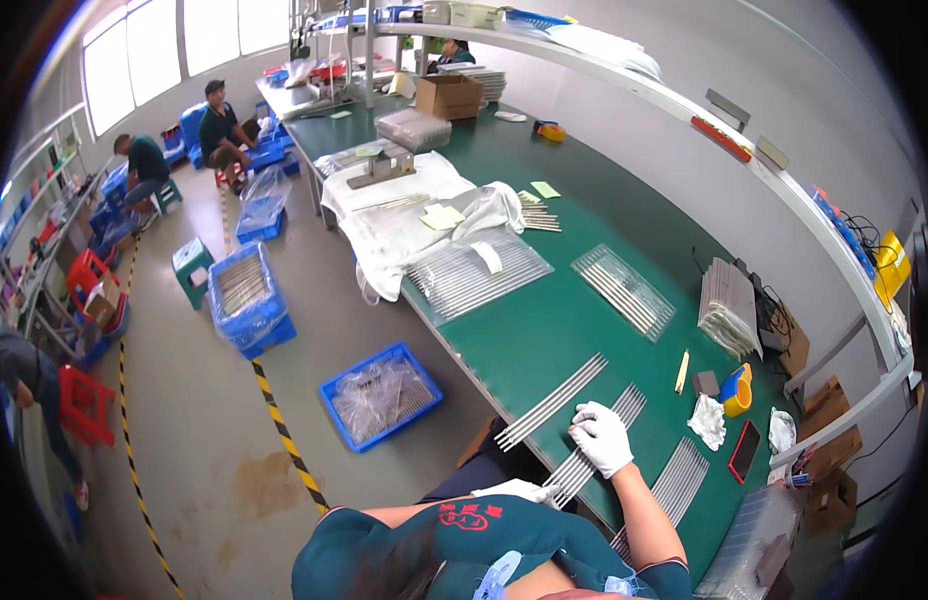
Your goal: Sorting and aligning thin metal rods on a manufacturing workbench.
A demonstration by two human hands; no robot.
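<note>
While the long green workbench [544, 330] fills most of the view, the work in hand sits at its near edge; several bundles of thin metal rods lie there side by side. One bundle [551, 402] lies angled and apart to the left; a second [594, 440] runs under the gloved hands; a third [681, 478] lies to the right, untouched. Judging by this, the sorting looks partly done: further up the bench, clear trays [624, 290] already hold rows of rods, and a stack of such trays [729, 305] stands by the wall.

On the floor, a blue crate [381, 395] near the bench holds clear bags of rods; a larger blue crate [246, 300], lined with plastic, holds more; a cardboard box [449, 95] stands far up the bench, its contents hidden.

The right hand [602, 437], in a white glove, rests on the middle bundle with fingers curled, seemingly pinching a rod or two; the left hand [521, 491], also gloved, lies at the bundle's near end, and I cannot tell whether it grips anything. A yellow-and-blue tape dispenser [737, 388] and a dark phone [744, 450] lie to the right.
</note>
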